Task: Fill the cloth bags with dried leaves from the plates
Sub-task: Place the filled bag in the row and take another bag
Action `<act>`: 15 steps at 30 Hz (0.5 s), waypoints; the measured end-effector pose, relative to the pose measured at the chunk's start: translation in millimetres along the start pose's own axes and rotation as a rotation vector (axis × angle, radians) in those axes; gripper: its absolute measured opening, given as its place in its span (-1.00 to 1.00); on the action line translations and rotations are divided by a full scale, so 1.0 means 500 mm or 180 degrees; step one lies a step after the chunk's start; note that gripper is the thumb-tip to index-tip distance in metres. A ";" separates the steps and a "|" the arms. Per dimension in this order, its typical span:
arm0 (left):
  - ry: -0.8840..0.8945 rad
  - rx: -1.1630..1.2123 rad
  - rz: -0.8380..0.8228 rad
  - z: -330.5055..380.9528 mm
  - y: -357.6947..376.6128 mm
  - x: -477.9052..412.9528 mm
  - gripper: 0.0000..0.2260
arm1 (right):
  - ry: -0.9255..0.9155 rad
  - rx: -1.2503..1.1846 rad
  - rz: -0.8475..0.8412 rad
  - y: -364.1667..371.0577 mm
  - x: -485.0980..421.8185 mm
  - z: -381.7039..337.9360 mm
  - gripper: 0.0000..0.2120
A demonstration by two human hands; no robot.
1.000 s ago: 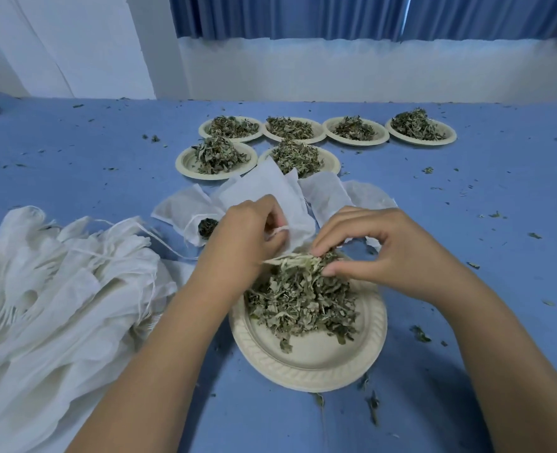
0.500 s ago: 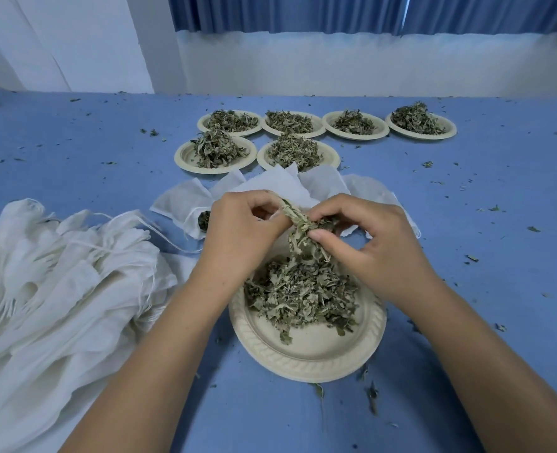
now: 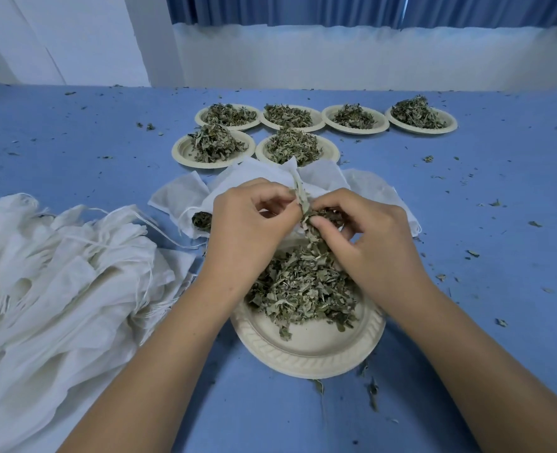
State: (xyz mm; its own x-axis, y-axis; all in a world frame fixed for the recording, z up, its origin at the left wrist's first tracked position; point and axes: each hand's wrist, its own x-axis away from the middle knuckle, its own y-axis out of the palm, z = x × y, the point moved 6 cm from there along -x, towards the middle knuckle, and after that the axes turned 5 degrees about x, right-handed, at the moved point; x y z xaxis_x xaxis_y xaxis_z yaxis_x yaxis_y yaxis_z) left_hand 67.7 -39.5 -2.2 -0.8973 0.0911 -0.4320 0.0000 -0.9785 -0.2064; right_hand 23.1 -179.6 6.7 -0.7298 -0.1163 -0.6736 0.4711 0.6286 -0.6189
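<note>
**Hands Together Over the Near Plate, Leaves at the Bag's Mouth**

Lower centre of the frame: the near plate (image 3: 313, 341) sits on the desk (image 3: 499, 243). A heap of dried leaves (image 3: 303, 289) lies on its far half, and its near part is bare. Just above it the two hands are together. The left hand (image 3: 247, 220) has its fingers curled and pinches the white cloth bag (image 3: 264, 176) at its edge. The right hand (image 3: 368, 237) pinches a clump of leaves (image 3: 306, 220) right against that edge, the fingertips of both hands almost touching.

Look around them! A big pile of empty bags (image 3: 58, 273) with loose drawstrings fills the lower left. Behind the hands more flat white bags lie spread. At centre left, a part-filled bag (image 3: 201, 221) shows dark leaves at its mouth. Further up, six more plates (image 3: 178, 151) of leaves stand in two rows, four behind and two in front.

The hands and forearms cover the far rim of the near plate and the held bag's opening, so how much is inside it I cannot tell. The pile of empty bags is cut off by the left and bottom edges.

The desk is blue and dotted with leaf crumbs all over. Along the top run a white wall (image 3: 336, 57) and a blue curtain (image 3: 303, 8).
</note>
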 end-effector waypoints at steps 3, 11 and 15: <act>0.0062 0.0101 -0.0050 0.009 0.004 0.003 -0.86 | 0.0114 0.0104 -0.0089 0.006 0.003 0.005 -0.92; 0.0313 -0.0094 0.0098 0.015 0.010 0.014 -0.87 | 0.0249 0.0164 -0.0278 0.022 0.002 -0.001 -0.90; 0.0344 -0.0311 0.0264 0.014 -0.003 0.011 -0.90 | 0.0830 -0.0931 -0.0688 0.017 0.002 0.020 -0.69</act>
State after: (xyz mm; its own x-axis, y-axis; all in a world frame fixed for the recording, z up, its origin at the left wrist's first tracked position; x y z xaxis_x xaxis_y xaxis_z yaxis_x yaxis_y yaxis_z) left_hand 59.9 -38.8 1.9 -0.8397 0.0353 -0.5420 0.1198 -0.9613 -0.2482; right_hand 31.4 -182.2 -3.4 -0.9144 -0.0946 -0.3937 0.1615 0.8065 -0.5688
